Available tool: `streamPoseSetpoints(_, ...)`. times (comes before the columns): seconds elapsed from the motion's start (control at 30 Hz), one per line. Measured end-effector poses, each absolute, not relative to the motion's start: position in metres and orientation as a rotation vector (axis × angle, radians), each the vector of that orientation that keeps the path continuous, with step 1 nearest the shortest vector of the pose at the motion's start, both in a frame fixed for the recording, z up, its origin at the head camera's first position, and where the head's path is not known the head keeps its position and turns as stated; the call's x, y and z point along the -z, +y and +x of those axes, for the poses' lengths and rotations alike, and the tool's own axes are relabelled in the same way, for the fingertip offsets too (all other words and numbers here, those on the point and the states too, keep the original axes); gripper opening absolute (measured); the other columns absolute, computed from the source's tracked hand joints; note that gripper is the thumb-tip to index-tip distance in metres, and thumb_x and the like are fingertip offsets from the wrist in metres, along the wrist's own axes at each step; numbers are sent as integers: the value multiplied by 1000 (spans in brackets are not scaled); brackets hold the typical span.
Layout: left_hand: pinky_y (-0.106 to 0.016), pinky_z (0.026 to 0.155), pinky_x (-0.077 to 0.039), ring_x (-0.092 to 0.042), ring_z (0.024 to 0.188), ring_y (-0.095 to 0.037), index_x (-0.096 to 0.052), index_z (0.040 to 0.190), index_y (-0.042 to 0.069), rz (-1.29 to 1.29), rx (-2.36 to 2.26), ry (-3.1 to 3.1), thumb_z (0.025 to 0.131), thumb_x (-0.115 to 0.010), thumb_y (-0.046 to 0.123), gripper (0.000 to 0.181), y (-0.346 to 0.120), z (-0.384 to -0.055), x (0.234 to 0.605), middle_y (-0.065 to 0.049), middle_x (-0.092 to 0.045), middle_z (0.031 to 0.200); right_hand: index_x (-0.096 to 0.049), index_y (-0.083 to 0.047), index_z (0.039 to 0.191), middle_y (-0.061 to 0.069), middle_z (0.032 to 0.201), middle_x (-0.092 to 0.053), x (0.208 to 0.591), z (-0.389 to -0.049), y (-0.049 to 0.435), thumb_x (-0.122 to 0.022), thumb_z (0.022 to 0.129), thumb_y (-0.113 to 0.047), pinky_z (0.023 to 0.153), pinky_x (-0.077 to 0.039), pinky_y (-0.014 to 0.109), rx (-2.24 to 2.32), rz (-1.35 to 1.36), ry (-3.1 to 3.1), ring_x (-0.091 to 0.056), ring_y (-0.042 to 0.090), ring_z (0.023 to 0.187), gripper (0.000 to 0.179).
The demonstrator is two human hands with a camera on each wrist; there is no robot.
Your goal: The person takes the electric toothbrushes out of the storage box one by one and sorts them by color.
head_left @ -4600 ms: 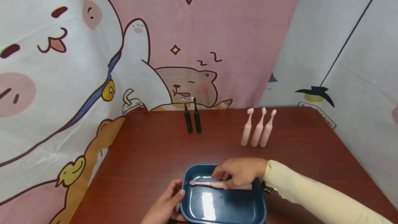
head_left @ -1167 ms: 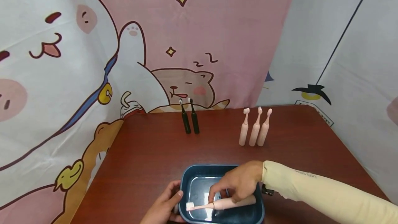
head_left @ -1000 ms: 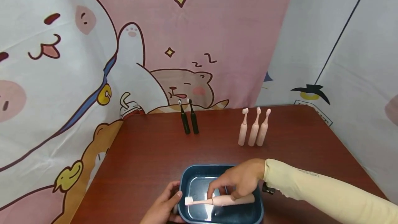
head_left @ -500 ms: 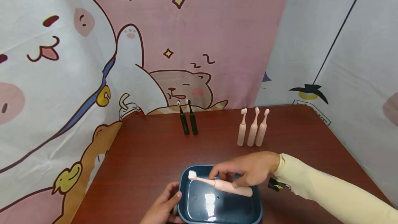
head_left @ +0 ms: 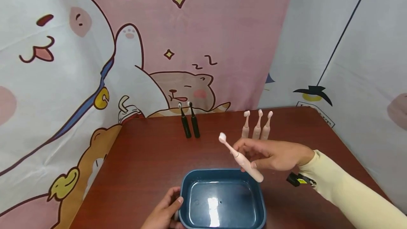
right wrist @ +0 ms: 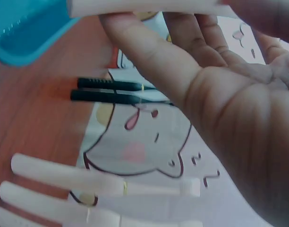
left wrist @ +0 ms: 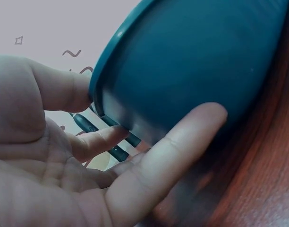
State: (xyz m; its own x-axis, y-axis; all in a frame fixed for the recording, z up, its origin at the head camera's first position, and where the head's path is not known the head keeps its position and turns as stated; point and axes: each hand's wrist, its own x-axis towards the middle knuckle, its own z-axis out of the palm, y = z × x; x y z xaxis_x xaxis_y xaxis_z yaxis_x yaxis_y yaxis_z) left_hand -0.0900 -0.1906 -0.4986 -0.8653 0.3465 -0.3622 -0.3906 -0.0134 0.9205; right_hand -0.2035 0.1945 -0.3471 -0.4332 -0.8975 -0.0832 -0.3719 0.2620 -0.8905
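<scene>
My right hand point(head_left: 273, 154) pinches a pale pink electric toothbrush point(head_left: 246, 165) by its handle, above the right back rim of the bin. The brush is tilted, its white-bristled head up and to the left; in the right wrist view its handle point(right wrist: 149, 6) crosses the top edge. A dark blue plastic bin point(head_left: 222, 174) sits on the table's near side, with nothing inside. My left hand point(head_left: 165, 209) holds the bin's left side. The left wrist view shows the thumb at the rim and fingers against the outer wall point(left wrist: 191, 61).
Beyond my right hand stand three more pink electric toothbrushes point(head_left: 257, 131), partly hidden by it. Two black electric toothbrushes point(head_left: 190, 126) stand near the back edge of the reddish-brown table point(head_left: 152, 151). A cartoon-printed cloth point(head_left: 222, 27) hangs behind.
My right hand has raised the pink toothbrush out of the bin and moved it up and to the right. The left hand stays on the bin's side.
</scene>
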Motion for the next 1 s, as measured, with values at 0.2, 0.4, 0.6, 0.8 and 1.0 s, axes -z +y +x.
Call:
streamPoseSetpoints(0.2, -46, 63, -60, -68, 86, -31, -34, 147, 10, -70, -1920, 1769, 104, -51, 29, 50, -191, -90, 498, -23, -40, 142, -39, -22, 143, 2, 135, -57, 340, -208, 215, -56, 101, -14, 99, -52, 35, 1225, -1101, 2014, -63, 24, 119, 46)
streamPoseSetpoints(0.4, -45, 62, -60, -68, 85, -30, -33, 147, 10, -91, -1909, 1765, 104, -51, 30, 51, -191, -90, 499, -22, -41, 141, -30, -8, 145, 13, 136, -53, 338, -221, 234, -51, 99, 3, 93, -55, 40, 1380, -1245, 1947, -63, 32, 116, 51)
streamPoseSetpoints(0.6, -48, 63, -60, -68, 86, -31, -33, 147, 9, -81, -1921, 1760, 105, -50, 29, 50, -191, -89, 500, -23, -41, 141, -25, -4, 145, 18, 132, -55, 342, -230, 255, -52, 96, 10, 85, -58, 41, 1468, -1260, 2017, -65, 33, 110, 58)
streamPoseSetpoints(0.8, -47, 64, -60, -68, 87, -31, -32, 148, 9, -58, -1925, 1762, 105, -49, 30, 50, -192, -89, 500, -24, -39, 142, -25, -4, 145, 21, 130, -53, 345, -234, 274, -56, 95, 9, 85, -59, 40, 1534, -1139, 2169, -66, 31, 110, 60)
streamPoseSetpoints(1.0, -46, 64, -60, -68, 86, -30, -33, 147, 10, -57, -1898, 1795, 104, -50, 32, 51, -193, -90, 496, -24, -39, 142, -28, -7, 140, 18, 127, -55, 358, -240, 293, -58, 95, 7, 82, -60, 39, 1639, -965, 2302, -68, 23, 110, 55)
